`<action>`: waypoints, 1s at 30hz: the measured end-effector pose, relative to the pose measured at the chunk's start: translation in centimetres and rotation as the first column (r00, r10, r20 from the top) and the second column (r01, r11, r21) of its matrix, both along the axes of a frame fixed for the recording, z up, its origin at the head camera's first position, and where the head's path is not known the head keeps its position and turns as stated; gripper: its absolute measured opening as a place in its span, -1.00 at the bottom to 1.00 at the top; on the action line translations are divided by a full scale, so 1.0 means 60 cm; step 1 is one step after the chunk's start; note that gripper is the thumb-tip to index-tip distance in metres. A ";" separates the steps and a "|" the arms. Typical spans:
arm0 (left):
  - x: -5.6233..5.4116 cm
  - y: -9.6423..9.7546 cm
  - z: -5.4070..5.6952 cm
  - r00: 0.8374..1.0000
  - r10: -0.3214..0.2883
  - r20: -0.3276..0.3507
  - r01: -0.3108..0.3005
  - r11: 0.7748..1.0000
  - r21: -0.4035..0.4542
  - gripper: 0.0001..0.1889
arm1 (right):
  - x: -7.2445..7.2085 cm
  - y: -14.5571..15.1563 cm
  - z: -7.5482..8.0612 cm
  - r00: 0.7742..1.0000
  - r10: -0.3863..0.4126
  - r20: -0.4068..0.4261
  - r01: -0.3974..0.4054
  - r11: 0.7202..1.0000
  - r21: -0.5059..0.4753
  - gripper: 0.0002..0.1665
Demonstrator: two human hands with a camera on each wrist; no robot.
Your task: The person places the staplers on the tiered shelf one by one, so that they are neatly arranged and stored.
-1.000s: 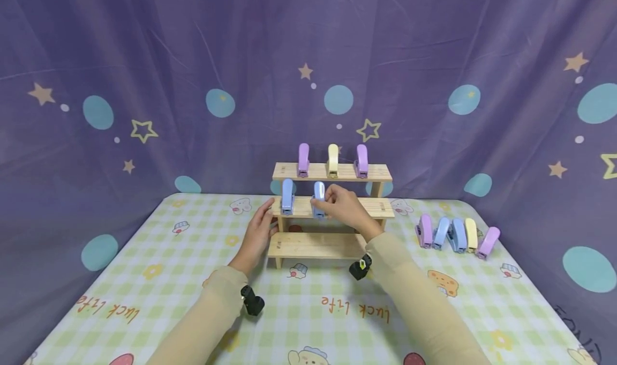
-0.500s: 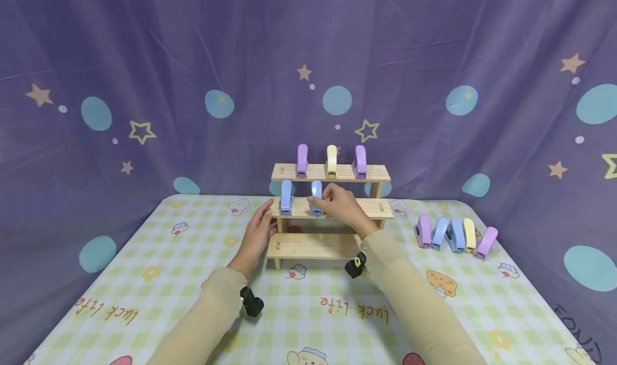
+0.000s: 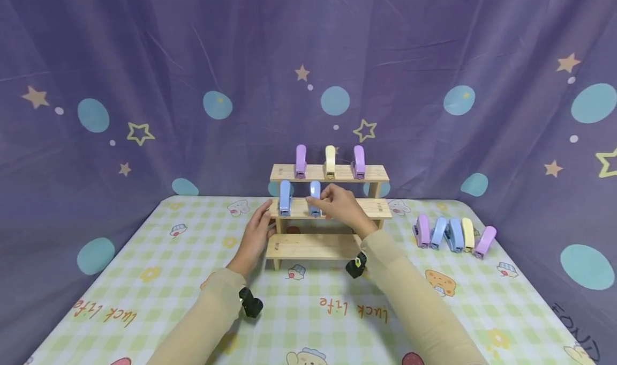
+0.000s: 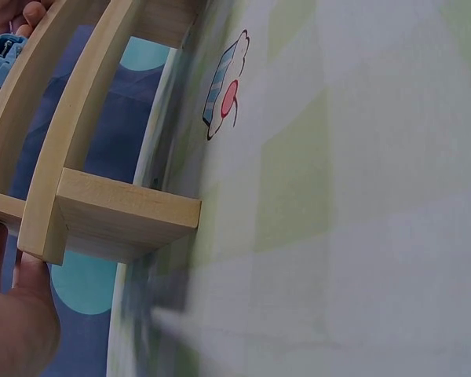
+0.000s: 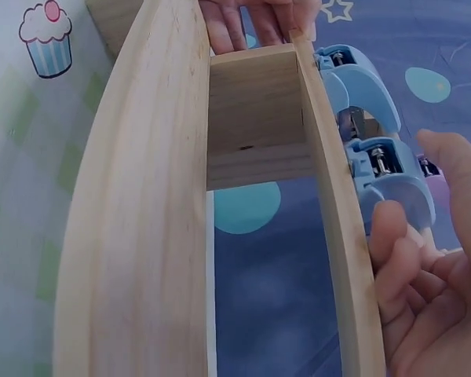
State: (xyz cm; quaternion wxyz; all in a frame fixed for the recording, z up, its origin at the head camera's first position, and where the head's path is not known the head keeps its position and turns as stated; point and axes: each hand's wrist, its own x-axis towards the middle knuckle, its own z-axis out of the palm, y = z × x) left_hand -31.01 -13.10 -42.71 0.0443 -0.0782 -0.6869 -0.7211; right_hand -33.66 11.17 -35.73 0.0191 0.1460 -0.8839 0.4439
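My right hand [image 3: 341, 204] pinches a small light-blue stapler [image 3: 315, 190] that stands upright on the middle board of a three-step wooden display stand [image 3: 308, 245]. The thumb crosses the stapler's front, hiding part of it, and the other fingers curl at its right side. Left of it on the same board stands another blue stapler [image 3: 285, 198]. My left hand [image 3: 255, 236] grips the left end of the stand, fingers at the middle board; the right wrist view shows those fingers [image 5: 255, 22] around the board's end.
On the top board stand a purple stapler [image 3: 301, 161], a yellow stapler [image 3: 330, 161] and another purple stapler [image 3: 359, 161]. Several more, including a yellow stapler [image 3: 468, 235], form a row at the right of the checked tablecloth [image 3: 193, 279]. A purple curtain [image 3: 241, 59] hangs behind.
The blue stapler in my right hand has shifted slightly left along the middle board, nearer the other blue one. My left hand stays at the stand's end. The view drifts slightly.
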 end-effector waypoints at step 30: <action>0.005 0.001 0.004 1.000 -0.009 0.017 0.009 1.000 -0.004 -0.46 | 0.053 0.242 0.003 0.996 -0.088 -0.005 0.088 0.992 0.090 -0.42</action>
